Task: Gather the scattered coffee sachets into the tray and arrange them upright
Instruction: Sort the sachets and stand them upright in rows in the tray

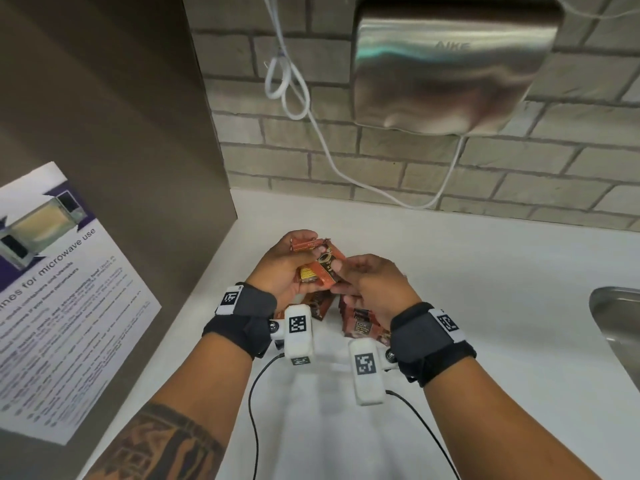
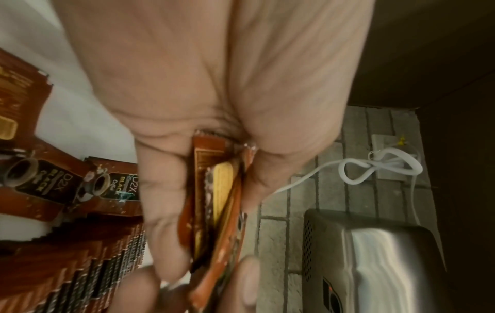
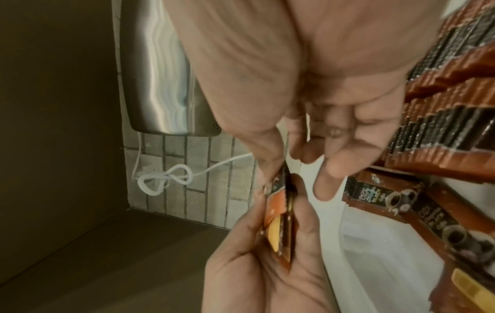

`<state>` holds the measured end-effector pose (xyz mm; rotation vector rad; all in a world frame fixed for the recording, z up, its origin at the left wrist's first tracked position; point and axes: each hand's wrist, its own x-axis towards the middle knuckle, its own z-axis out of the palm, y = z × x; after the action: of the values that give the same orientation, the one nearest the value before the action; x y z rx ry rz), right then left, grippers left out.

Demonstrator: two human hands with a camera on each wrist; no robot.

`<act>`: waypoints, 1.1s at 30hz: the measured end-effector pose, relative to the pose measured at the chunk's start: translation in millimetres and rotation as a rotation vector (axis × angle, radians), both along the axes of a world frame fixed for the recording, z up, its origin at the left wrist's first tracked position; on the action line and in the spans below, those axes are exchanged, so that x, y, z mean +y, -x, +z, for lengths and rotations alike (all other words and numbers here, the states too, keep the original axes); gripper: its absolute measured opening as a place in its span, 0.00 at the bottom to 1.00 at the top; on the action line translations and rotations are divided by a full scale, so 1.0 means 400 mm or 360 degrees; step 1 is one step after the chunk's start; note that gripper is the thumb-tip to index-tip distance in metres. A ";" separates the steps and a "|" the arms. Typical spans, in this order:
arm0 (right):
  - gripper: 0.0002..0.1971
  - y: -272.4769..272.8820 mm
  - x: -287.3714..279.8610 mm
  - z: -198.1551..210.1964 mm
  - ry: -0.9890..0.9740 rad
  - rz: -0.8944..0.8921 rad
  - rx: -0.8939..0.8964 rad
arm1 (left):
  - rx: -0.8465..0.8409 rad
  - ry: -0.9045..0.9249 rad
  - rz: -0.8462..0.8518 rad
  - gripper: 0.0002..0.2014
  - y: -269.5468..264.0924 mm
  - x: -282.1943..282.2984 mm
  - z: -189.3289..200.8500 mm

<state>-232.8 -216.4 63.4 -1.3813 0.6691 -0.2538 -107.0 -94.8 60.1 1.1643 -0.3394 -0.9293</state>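
Observation:
My left hand (image 1: pixel 301 261) grips a small bunch of brown and orange coffee sachets (image 1: pixel 320 268) above the white counter, thumb on top and fingers underneath. My right hand (image 1: pixel 346 284) pinches the near end of that bunch (image 3: pixel 279 213) with thumb and fingertips. In the left wrist view the held sachets (image 2: pixel 223 186) sit edge-on in the left hand (image 2: pixel 209 201). Below the hands, several sachets (image 1: pixel 362 323) stand packed in rows (image 2: pixel 80 264), and others lie flat (image 3: pixel 401 203) inside a white tray (image 3: pixel 341 243). The tray blends into the counter in the head view.
A steel hand dryer (image 1: pixel 446 71) hangs on the brick wall ahead, with a looped white cable (image 1: pixel 287 81) beside it. A brown cabinet side with a microwave notice (image 1: pixel 59 299) stands at the left. A steel sink (image 1: pixel 620 327) is at the right edge.

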 end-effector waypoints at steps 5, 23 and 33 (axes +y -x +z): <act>0.11 -0.026 0.006 -0.009 -0.0044 -0.0137 0.0039 | -0.0092 -0.0027 -0.0137 0.23 -0.044 0.011 -0.015; 0.13 -0.006 -0.054 0.038 -0.0614 -0.0576 -0.0676 | -0.0055 0.0085 -0.0216 0.25 -0.010 -0.008 0.000; 0.13 0.019 -0.046 0.019 0.0048 0.0058 -0.0068 | -0.0195 0.0001 -0.0117 0.24 0.005 0.005 -0.008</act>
<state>-240.3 -234.8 71.0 -1.4120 0.6064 -0.2645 -109.1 -92.7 57.1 1.2175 -0.4841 -0.9233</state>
